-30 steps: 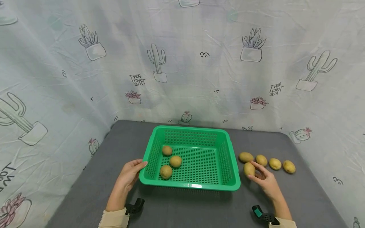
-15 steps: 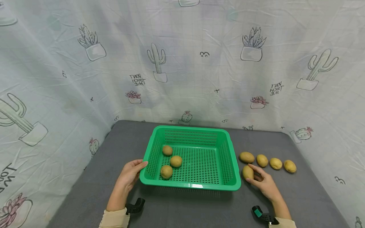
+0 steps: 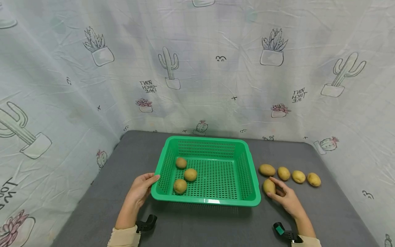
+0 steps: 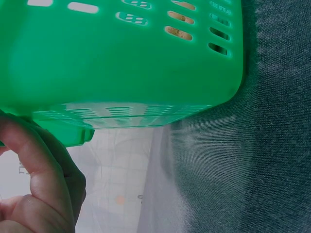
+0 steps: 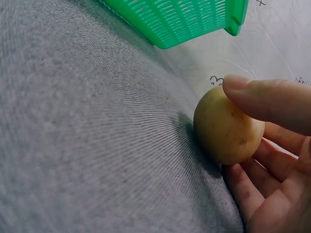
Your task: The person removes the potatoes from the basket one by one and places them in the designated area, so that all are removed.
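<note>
A green plastic basket (image 3: 205,201) with slotted walls stands on the grey table, holding three potatoes (image 3: 190,175) towards its left side. My left hand (image 3: 140,189) grips the basket's left rim, thumb on top and fingers beneath, as the left wrist view also shows. Right of the basket, my right hand (image 3: 287,199) holds a potato (image 5: 228,126) between thumb and fingers. In the right wrist view that potato is at the cloth surface; whether it touches cannot be told. Just behind it lies another potato (image 3: 266,170), first in a row.
Beyond the right hand, the row goes on with further potatoes (image 3: 298,176) on the grey cloth-covered table (image 3: 197,226). A pale curtain (image 3: 197,79) printed with cacti hangs behind and along both sides of the table.
The right hand and its potato have shifted slightly towards me, away from the row's first potato. The left hand and the basket stay as they were.
</note>
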Action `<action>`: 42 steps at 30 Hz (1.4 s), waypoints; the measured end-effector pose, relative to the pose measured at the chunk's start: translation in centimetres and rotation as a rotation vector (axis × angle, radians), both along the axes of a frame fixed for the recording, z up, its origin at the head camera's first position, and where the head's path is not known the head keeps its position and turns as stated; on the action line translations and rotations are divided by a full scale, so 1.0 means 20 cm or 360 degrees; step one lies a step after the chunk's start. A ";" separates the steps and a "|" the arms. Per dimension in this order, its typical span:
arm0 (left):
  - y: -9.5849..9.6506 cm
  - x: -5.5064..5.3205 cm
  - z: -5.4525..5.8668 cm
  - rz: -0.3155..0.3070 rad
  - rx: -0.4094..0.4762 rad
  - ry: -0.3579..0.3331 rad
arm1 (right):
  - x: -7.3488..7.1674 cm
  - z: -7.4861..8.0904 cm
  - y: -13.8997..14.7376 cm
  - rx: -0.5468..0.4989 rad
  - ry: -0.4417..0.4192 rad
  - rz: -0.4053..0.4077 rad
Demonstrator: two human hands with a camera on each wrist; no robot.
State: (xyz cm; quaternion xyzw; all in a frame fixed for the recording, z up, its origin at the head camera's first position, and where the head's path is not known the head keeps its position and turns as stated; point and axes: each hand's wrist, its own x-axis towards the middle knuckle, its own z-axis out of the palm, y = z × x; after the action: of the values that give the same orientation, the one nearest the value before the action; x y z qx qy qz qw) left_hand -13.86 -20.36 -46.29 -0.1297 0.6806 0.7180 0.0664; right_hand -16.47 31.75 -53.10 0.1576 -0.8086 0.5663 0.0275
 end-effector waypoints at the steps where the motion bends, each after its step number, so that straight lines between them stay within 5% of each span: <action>1: 0.00 0.00 0.00 0.0006 0.0004 -0.0009 | 0.00 0.00 0.00 -0.0008 -0.0009 0.0002; 18: 0.00 0.01 0.00 -0.0002 0.0010 0.0002 | -0.01 -0.02 0.02 -0.0140 0.0024 0.0001; 30: 0.01 0.01 0.01 0.0028 0.0000 -0.0008 | -0.01 -0.03 0.03 -0.0419 0.0132 0.0047; 42: 0.01 0.01 0.01 0.0011 0.0002 -0.0003 | 0.00 0.01 0.01 -0.0601 0.0270 -0.0149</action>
State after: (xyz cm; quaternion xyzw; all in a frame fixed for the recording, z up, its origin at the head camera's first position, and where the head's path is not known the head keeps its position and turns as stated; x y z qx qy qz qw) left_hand -13.64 -20.22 -46.11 -0.1326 0.6797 0.7185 0.0645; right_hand -16.38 32.03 -52.87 0.1591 -0.6892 0.6906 0.1508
